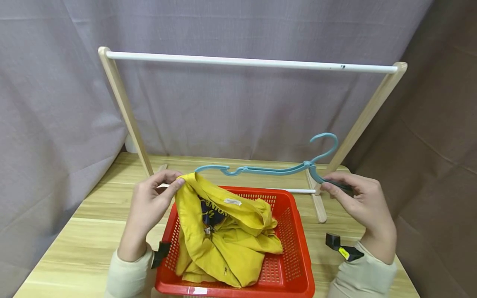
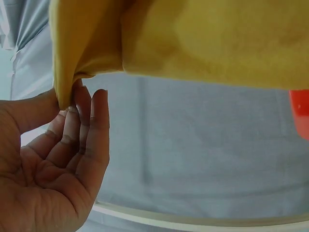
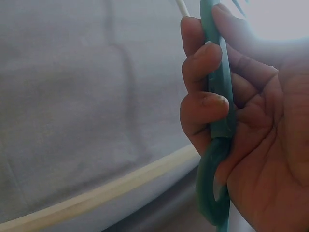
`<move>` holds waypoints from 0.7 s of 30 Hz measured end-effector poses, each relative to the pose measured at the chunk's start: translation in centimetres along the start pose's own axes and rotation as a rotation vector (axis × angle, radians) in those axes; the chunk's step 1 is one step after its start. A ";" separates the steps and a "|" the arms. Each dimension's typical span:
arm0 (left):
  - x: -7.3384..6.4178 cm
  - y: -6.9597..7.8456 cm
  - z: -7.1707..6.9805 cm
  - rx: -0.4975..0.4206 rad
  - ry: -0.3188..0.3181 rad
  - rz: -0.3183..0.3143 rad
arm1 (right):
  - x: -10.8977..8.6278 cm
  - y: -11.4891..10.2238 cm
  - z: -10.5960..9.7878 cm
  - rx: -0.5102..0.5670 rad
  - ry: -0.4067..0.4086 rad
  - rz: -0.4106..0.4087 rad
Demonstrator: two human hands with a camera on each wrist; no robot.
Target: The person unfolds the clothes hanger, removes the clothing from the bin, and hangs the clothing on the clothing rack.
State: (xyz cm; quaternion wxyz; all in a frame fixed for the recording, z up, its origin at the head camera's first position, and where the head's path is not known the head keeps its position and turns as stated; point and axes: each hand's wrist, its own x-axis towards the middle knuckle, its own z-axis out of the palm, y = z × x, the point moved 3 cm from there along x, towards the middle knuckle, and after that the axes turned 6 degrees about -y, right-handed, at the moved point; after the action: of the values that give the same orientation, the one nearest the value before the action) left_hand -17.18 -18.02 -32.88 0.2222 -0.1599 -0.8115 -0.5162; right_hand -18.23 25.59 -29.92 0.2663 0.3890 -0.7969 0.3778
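A yellow garment (image 1: pixel 223 244) with a dark printed patch and a small white label lies bunched in the red basket (image 1: pixel 302 252). My left hand (image 1: pixel 150 200) pinches its raised left edge between thumb and fingers; in the left wrist view the yellow cloth (image 2: pixel 193 43) hangs from that pinch. A light blue hanger (image 1: pixel 275 170) is held level above the basket's far rim, hook up. My right hand (image 1: pixel 363 203) grips its right arm, with fingers curled round the green-blue bar (image 3: pixel 221 96) in the right wrist view. The hanger's left tip is right behind the garment's lifted edge.
A rack with wooden side posts (image 1: pixel 124 105) and a white top rod (image 1: pixel 246 62) stands behind the basket on the wood-grain table (image 1: pixel 74 244). Its lower white rod (image 1: pixel 302 191) runs just past the basket. Grey curtains (image 1: pixel 242 116) hang behind and at the sides.
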 end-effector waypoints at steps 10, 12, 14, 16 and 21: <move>0.0 -0.3 -0.2 0.013 0.021 0.019 | -0.6 1.2 0.5 -0.012 -0.043 0.033; 0.0 -0.2 -0.1 0.006 0.007 0.045 | -0.5 1.4 0.8 -0.005 -0.052 0.031; 0.0 -0.1 0.0 0.002 -0.008 0.073 | -0.4 1.4 1.0 0.008 -0.057 0.024; 0.1 -0.1 0.2 0.010 -0.020 0.101 | -0.3 1.3 1.1 0.019 -0.062 0.019; 0.2 0.0 0.3 0.035 -0.036 0.128 | 0.1 0.7 1.2 0.022 -0.062 0.001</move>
State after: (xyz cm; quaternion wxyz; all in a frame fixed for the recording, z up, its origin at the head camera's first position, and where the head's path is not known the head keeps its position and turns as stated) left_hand -17.39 -17.77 -32.89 0.2429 -0.2166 -0.8123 -0.4840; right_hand -19.01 24.90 -30.80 0.2368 0.4032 -0.8008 0.3743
